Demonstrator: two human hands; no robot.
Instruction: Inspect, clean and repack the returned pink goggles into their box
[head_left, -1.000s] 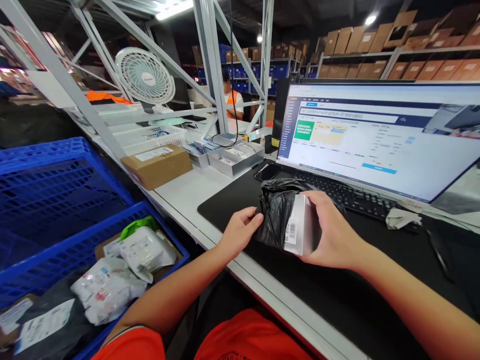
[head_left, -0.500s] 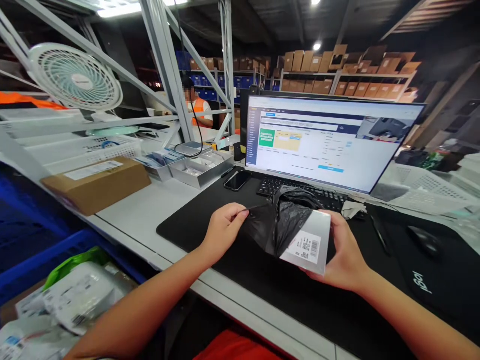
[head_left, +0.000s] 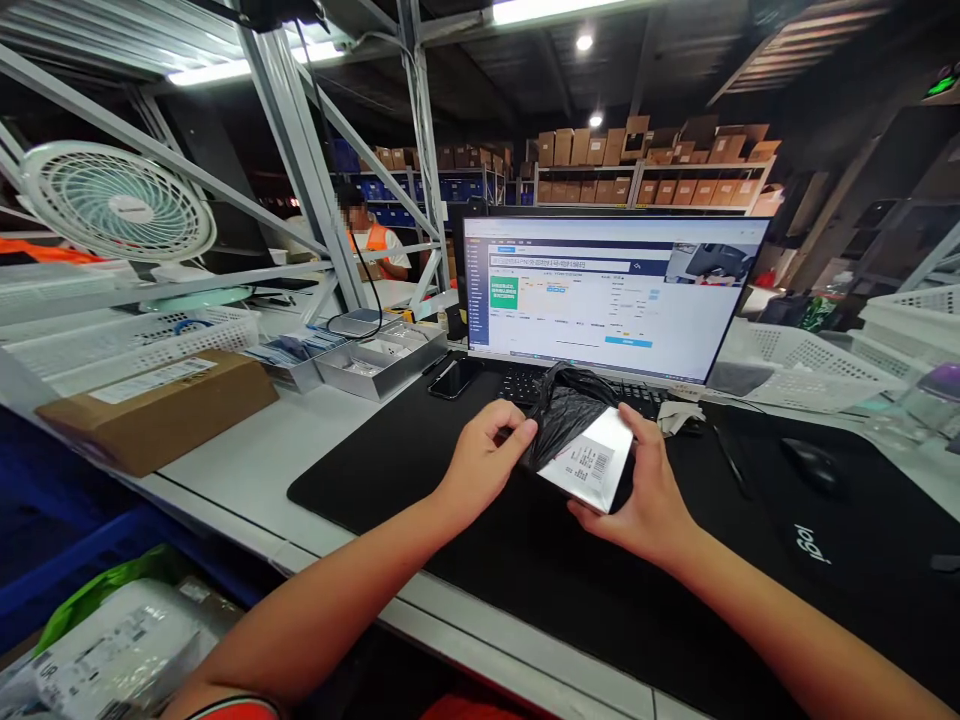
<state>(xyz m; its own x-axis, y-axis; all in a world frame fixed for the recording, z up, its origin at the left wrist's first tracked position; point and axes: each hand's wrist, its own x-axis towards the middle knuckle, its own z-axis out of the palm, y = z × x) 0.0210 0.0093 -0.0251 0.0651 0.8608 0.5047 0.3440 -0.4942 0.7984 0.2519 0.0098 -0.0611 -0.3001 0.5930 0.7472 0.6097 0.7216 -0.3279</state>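
Note:
A silvery-white box (head_left: 604, 450) with a barcode label on its face pokes out of a torn black plastic bag (head_left: 566, 415). My right hand (head_left: 646, 492) grips the box along its right side, thumb on top and fingers underneath. At the bag's left edge, my left hand (head_left: 491, 455) pinches the black plastic between thumb and fingers. Both hands hover over the black desk mat (head_left: 390, 480), in front of the keyboard (head_left: 517, 385). The far part of the box is hidden inside the bag.
Behind the keyboard stands a lit monitor (head_left: 570, 310). A phone (head_left: 454, 377), an open grey box (head_left: 382, 360) and a brown carton (head_left: 165, 410) lie leftward. A mouse (head_left: 810, 465) sits right. Wrapped parcels (head_left: 112, 650) fill a blue bin lower left. Beyond the frame, a person (head_left: 379, 245) wears orange.
My left hand has come closer to the box, and the plastic stretched out to the left is now bunched up. The camera view has shifted a little.

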